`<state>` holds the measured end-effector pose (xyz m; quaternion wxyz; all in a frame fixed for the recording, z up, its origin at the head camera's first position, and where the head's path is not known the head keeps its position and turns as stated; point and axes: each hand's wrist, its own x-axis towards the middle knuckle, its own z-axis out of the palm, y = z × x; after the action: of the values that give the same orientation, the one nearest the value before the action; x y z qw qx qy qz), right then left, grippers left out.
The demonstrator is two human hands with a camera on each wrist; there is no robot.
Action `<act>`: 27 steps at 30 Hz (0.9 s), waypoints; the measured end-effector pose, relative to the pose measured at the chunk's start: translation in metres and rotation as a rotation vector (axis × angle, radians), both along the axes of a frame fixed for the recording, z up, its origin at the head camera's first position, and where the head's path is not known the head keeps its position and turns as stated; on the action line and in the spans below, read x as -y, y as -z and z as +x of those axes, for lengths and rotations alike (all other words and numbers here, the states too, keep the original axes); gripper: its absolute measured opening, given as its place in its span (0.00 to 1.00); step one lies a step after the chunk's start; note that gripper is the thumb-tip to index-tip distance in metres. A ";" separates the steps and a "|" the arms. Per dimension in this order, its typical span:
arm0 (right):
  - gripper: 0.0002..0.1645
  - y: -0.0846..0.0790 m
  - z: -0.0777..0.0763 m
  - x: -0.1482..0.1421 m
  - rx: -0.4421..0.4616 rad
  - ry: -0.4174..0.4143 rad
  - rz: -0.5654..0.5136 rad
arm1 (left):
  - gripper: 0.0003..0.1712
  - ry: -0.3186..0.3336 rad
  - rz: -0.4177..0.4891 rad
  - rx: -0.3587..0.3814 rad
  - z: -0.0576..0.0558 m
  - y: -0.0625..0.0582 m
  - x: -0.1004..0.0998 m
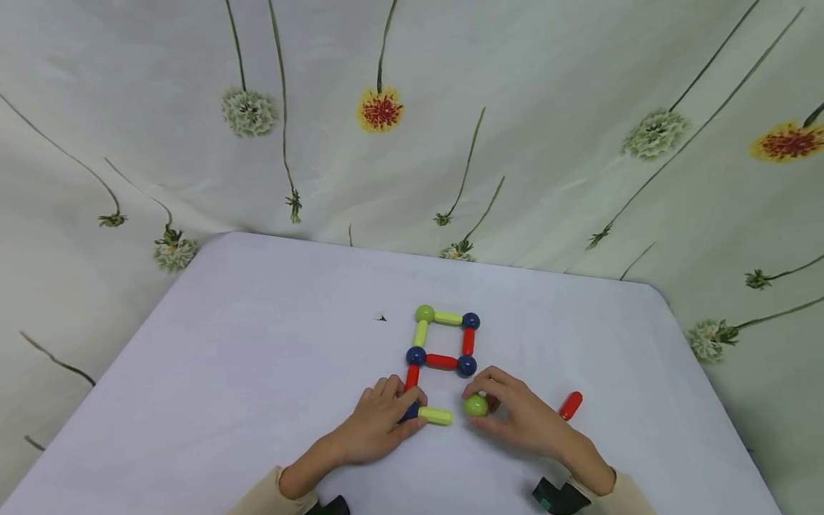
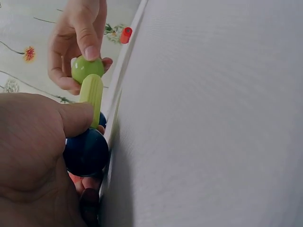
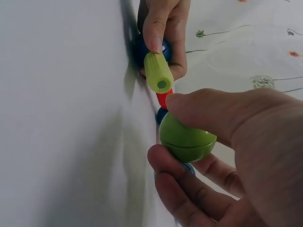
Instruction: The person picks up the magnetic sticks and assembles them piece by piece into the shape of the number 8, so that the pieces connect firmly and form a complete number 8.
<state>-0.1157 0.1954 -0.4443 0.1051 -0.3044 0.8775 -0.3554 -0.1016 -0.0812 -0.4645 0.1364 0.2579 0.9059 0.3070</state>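
Observation:
Between the thumb and fingers of my right hand (image 1: pixel 515 411) is a green ball (image 1: pixel 476 405), a small gap short of the free end of a yellow-green rod (image 1: pixel 435 415). That rod points right from a blue ball (image 2: pixel 87 152) gripped by my left hand (image 1: pixel 376 422), whose thumb lies along the rod in the left wrist view. A red rod (image 1: pixel 412 375), partly covered by the left fingers, runs up from this blue ball to another blue ball (image 1: pixel 416 356). In the right wrist view the rod's round end (image 3: pixel 162 84) faces the green ball.
Above the hands, a square of rods and balls lies on the white table (image 1: pixel 257 343), with a green ball (image 1: pixel 425 313) at its top left corner. A loose red rod (image 1: pixel 570 405) lies beyond the right wrist. Behind the table hangs a flowered cloth (image 1: pixel 547 107).

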 end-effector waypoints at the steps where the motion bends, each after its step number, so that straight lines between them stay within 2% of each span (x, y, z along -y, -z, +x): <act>1: 0.19 0.002 0.002 0.000 -0.002 0.000 -0.007 | 0.13 0.000 0.000 0.001 0.000 0.000 0.000; 9: 0.16 0.011 0.010 0.004 0.014 0.001 -0.017 | 0.13 0.005 0.005 -0.024 0.001 0.004 0.002; 27: 0.17 0.011 0.013 0.010 0.040 0.018 0.011 | 0.12 0.015 0.007 -0.046 -0.001 0.004 0.002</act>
<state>-0.1024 0.1854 -0.4557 0.1211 -0.2887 0.8798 -0.3577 -0.1025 -0.0830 -0.4686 0.1169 0.2721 0.9058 0.3030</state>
